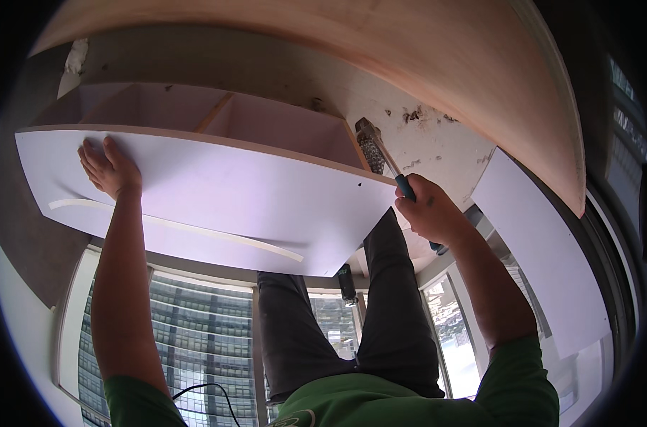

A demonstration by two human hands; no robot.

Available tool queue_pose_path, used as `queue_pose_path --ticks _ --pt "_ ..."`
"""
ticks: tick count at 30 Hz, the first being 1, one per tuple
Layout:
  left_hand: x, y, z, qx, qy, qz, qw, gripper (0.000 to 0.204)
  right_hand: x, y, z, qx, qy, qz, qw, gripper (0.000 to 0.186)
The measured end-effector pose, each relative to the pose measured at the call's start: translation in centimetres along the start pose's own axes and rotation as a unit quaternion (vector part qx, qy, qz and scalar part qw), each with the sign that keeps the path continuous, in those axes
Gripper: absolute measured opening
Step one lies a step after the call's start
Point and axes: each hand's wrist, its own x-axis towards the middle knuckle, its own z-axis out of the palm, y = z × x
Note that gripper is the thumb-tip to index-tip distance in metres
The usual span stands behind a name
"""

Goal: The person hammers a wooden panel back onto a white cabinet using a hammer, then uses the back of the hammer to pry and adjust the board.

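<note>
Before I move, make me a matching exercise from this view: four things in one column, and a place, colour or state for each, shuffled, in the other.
Column one:
1. Left hand
2. Hammer
3. Pale strip
4. Trousers

Column two:
A. dark grey
B. gripped in the right hand
C. long, narrow and curved
D. resting on the white panel

Right pairs: 1-D, 2-B, 3-C, 4-A.

pale lilac panel (252,192), teal hammer handle (406,188), cream strip (223,235), green shirt (380,402), charcoal trousers (284,327)
</note>
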Motion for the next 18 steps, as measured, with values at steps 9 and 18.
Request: queue_pose_path --ticks 9,18 --pt "0.0 -0.8 0.3 -0.007 0.009 0.017 1.000 0.072 -0.2 0.1 0.3 -0.170 0.003 0.017 0.985 0.034" --pt "-0.1 0.0 0.0 -0.008 0.000 0.003 1.000 0.072 -0.3 0.5 0.3 -0.221 -0.010 0.025 0.975 0.032"
